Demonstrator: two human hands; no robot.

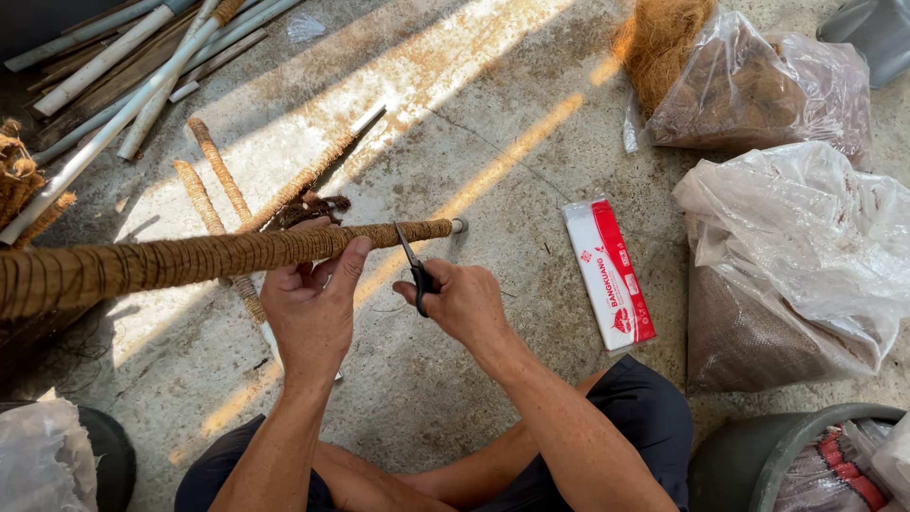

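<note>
Seen from above, seated on a concrete floor (455, 114) in patchy sunlight. Left hand (313, 303) closed around a long pole wrapped in coconut fibre (190, 258), thumb pressed on the near side, fingers curled underneath. Pole held roughly level, running from the left edge of view to a bare pipe tip just right of centre, above the floor and not touching it. Right hand (462, 301) closed on a pair of black-handled scissors (414, 265), blades pointing up and meeting the pole's underside close to its wrapped end. Blades appear only slightly parted; whether thread lies between them, too fine to tell.

Best done, judging by this pose, with the pole kept steady in the left hand, the wrapping pinned by the thumb, and the snip made tight against the fibre without nicking the winding.

Behind the pole on the floor: three shorter fibre-wrapped sticks (213, 166) and a small dark tuft of loose fibre (313, 207). Top left: a heap of pale plastic pipes (123, 57). Right of the hands: a flat red and white packet (609, 273). Further right: clear plastic bags of brown fibre (787, 265), and a dark tub rim (758, 450) at bottom right. Dark shorts and bent knees at the bottom edge.
</note>
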